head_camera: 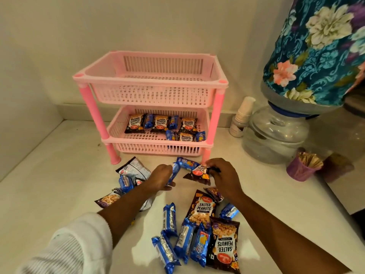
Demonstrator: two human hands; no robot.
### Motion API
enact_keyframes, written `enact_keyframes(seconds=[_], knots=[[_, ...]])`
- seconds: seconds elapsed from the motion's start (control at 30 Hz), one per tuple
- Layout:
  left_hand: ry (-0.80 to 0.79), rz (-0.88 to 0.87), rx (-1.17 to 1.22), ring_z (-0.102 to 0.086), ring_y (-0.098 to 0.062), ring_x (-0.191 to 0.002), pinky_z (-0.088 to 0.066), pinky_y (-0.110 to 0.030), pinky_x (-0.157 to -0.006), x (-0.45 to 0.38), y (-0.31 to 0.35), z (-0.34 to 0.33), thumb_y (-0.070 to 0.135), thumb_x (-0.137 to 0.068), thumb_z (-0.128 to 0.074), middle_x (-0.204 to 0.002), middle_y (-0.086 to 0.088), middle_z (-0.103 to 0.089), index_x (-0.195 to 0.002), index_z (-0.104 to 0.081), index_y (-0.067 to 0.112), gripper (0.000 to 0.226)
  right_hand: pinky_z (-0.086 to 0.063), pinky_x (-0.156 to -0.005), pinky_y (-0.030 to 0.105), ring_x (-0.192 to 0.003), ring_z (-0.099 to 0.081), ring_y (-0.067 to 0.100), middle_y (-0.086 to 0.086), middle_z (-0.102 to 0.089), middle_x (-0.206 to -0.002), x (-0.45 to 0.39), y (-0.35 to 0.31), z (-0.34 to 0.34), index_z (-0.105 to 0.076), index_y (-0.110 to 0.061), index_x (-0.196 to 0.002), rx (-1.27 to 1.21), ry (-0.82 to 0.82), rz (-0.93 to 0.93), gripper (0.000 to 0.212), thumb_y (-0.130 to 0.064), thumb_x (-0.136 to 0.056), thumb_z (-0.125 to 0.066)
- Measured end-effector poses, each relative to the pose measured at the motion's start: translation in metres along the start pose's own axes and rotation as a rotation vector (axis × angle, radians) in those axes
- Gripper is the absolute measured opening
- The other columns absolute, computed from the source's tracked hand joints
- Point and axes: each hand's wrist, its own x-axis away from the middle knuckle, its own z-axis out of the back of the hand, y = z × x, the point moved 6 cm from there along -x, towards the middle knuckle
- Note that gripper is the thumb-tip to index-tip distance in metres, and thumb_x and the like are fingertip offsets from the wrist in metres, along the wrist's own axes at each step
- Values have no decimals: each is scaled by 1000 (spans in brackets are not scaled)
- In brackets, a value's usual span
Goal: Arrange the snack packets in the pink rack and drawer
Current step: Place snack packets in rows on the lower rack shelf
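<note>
Blue packet (173,173) in left hand (161,177)

Pink rack (150,86), packets (161,123) — lower tier

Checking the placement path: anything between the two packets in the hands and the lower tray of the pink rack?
Nothing visible blocks it. The left hand holds a blue biscuit packet, the right hand a peanut packet. One loose blue packet lies on the counter before the lower tray, whose front left is bare.
</note>
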Motion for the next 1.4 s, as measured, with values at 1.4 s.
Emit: enact_keyframes(seconds=[1.4], knots=[[119, -177, 105, -61, -32, -92, -53, -49, -85, -101, 104, 179, 25, -98, -52, -105, -25, -58, -130, -43, 1, 41, -56, -97, 51, -111, -66, 33, 14, -67, -127, -189, -95, -157, -54, -8, -140, -681, -12, -774, 53, -10, -90, -72]])
